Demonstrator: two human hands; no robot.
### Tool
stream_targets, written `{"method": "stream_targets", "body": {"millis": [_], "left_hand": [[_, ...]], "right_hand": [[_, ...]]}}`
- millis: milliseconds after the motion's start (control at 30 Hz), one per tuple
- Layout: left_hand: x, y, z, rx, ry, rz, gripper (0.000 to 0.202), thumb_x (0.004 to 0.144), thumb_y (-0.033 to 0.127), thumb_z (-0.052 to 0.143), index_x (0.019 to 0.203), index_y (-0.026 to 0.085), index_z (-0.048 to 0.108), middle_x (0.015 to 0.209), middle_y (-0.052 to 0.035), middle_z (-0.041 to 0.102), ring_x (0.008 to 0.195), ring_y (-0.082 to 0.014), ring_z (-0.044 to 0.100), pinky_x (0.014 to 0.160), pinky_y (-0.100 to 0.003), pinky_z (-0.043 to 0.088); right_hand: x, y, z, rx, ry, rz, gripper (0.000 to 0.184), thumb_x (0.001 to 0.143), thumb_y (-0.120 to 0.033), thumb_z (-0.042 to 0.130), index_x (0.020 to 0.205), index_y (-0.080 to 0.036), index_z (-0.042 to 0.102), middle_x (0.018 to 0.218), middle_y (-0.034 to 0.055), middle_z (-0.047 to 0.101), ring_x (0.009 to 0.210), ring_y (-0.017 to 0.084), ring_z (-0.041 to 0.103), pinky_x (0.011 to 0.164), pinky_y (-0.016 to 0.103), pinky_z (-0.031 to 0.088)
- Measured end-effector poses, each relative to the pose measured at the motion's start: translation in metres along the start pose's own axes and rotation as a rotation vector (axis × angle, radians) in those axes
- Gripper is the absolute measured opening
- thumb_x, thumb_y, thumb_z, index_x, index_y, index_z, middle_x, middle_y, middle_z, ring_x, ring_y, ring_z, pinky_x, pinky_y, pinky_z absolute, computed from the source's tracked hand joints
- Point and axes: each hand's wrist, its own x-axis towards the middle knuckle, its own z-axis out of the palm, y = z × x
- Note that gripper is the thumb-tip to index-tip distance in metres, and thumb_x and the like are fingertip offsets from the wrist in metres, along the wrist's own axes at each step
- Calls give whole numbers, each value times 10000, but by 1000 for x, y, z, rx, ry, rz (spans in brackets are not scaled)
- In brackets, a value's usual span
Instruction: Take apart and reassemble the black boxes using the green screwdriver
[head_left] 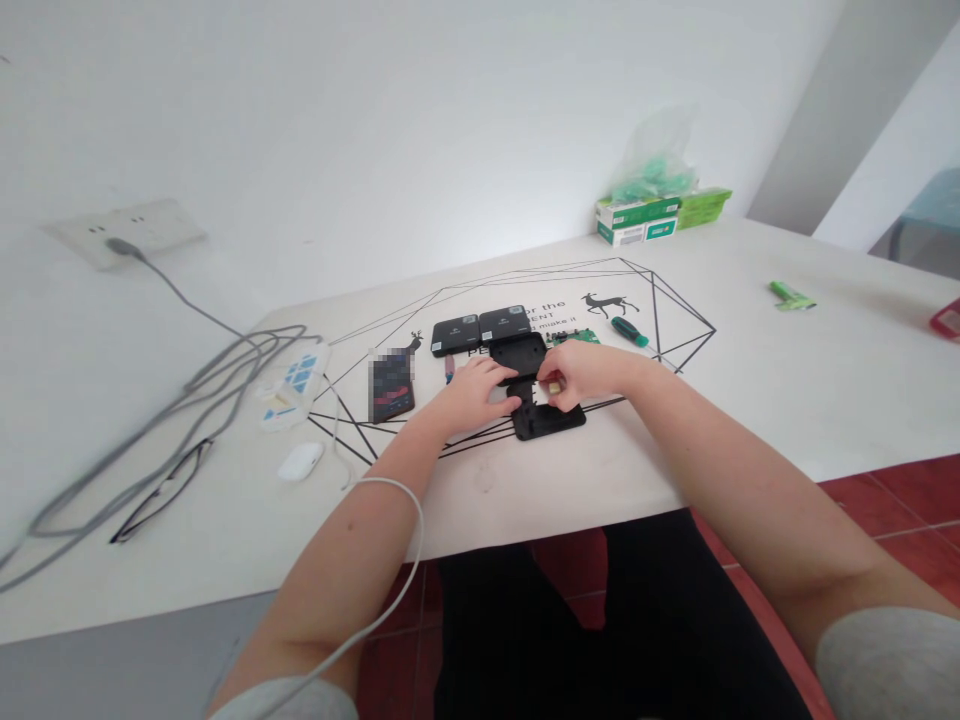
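My left hand point(476, 392) rests on the white table point(675, 440) with its fingers curled against a black plastic casing point(519, 356). My right hand point(581, 372) is closed in a pinch on a small yellowish part point(554, 388) held just above a second black casing piece point(547, 420). Two closed black boxes point(481, 331) lie side by side just behind the casing. A green circuit board point(574, 339) peeks out behind my right hand.
A green-handled screwdriver point(628, 331) lies to the right of my hands. A phone point(391, 387), power strip point(296, 384), white earbud case point(300, 461), glasses point(161, 495) and grey cables point(187, 400) sit left. Green boxes point(645, 215) stand at the back, a green marker point(791, 296) far right.
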Motion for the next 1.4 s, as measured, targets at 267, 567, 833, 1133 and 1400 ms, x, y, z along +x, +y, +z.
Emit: {"method": "stream_targets", "body": {"millis": [267,567,833,1133,1400], "left_hand": [[-3,3,-4,17,-20,-14,463,941,354,632,1365,178,689,1310,-134,707,1289,-328,599,1151,-496,467],[-4,1,0,23,-28,-28,485,943,337,604,1398,181,670,1349,-144,691,1278,-328,623,1136,-498,491],[-4,2,-1,6,-30,-30,494,943,333,596,1401,160,668,1336,-152,691,1290,-331,612,1142,-495,489],[-4,-2,1,10,-26,-20,487,947,347,605,1400,180,669,1355,-149,684,1275,-322,625,1135,-494,493],[-3,-3,1,30,-18,14,461,953,329,606,1382,175,681,1302,-146,705,1244,-324,631,1109,-499,503]], "right_hand": [[-12,31,-13,187,-57,241,375,678,-342,759,1018,-199,693,921,39,747,771,204,655,702,308,486],[-10,38,-5,48,-167,253,310,597,-276,735,898,-237,670,846,6,674,756,211,620,636,313,441],[-19,35,-13,62,-210,233,303,598,-234,733,877,-242,615,826,-14,610,724,183,573,600,294,400],[-27,55,-23,375,-227,147,365,751,-274,660,1091,-217,779,1020,32,778,906,223,676,817,317,502],[-23,74,-17,366,-228,236,315,727,-324,692,976,-209,845,902,32,815,807,216,704,774,299,516]]}}
